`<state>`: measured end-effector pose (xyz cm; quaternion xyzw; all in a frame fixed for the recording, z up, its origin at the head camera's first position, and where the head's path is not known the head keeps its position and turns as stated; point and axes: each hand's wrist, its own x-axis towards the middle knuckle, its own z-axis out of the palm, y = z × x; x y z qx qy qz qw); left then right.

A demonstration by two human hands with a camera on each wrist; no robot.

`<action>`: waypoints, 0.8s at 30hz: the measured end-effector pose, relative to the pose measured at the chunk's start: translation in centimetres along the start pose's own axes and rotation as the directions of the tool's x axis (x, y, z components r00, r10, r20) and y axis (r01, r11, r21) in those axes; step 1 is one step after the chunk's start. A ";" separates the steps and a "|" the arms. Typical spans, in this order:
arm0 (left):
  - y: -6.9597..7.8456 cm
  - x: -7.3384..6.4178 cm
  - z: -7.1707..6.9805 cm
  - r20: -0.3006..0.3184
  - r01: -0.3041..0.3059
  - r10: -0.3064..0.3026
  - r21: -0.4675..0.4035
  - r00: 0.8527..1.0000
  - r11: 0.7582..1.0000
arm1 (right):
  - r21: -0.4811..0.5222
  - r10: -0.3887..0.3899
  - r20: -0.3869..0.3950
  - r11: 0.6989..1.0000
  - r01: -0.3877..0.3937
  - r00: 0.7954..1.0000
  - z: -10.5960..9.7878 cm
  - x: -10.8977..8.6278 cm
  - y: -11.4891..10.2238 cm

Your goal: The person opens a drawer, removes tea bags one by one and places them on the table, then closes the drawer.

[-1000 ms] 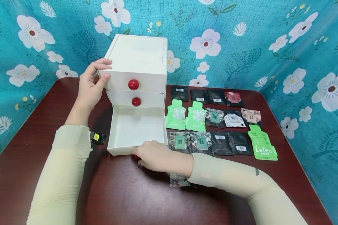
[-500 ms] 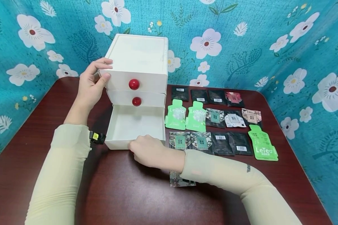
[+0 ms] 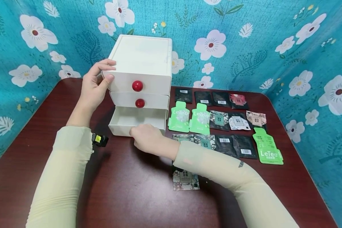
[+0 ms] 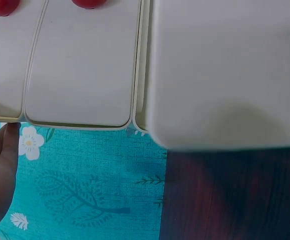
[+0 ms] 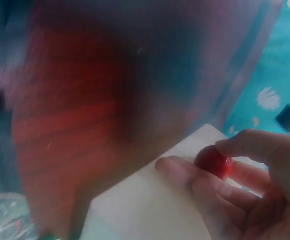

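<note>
A white drawer cabinet (image 3: 142,55) stands at the back left of the table, its upper two drawers closed, each with a red knob. My left hand (image 3: 95,84) grips the cabinet's upper left front corner, thumb on the front and fingers over the top edge. Below, the bottom drawer (image 3: 119,129) is partly pulled out; the part of its inside that shows holds nothing. My right hand (image 3: 149,139) is at its front. In the right wrist view, the fingers pinch that drawer's red knob (image 5: 213,162), which the hand hides in the head view.
Rows of tea sachets lie right of the cabinet, among them green LeTea pouches (image 3: 179,117) and black packets (image 3: 226,145). A patterned sachet (image 3: 186,180) lies nearer the front, partly under the right forearm. A blue flowered curtain (image 3: 239,47) hangs behind the dark wooden table (image 3: 125,196).
The right hand has moved back toward the cabinet and the bottom drawer has slid in with it, showing less of its inside. The left hand has kept its hold on the corner.
</note>
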<state>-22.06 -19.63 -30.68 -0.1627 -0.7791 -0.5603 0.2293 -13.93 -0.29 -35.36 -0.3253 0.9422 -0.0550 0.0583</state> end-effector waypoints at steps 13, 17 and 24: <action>-0.2 0.3 1.0 0.025 -0.036 0.038 -0.044 0.999 0.998 | 0.033 0.130 -0.073 0.991 -0.128 0.989 0.3 3.6 4.0; -0.3 0.2 1.1 0.025 -0.032 0.033 -0.051 0.999 0.998 | 0.022 0.162 -0.065 0.987 -0.161 0.985 0.3 4.1 4.3; -0.4 0.3 0.8 0.032 -0.019 0.021 -0.053 0.999 0.998 | -0.007 0.164 -0.066 0.986 -0.165 0.984 0.5 4.6 4.6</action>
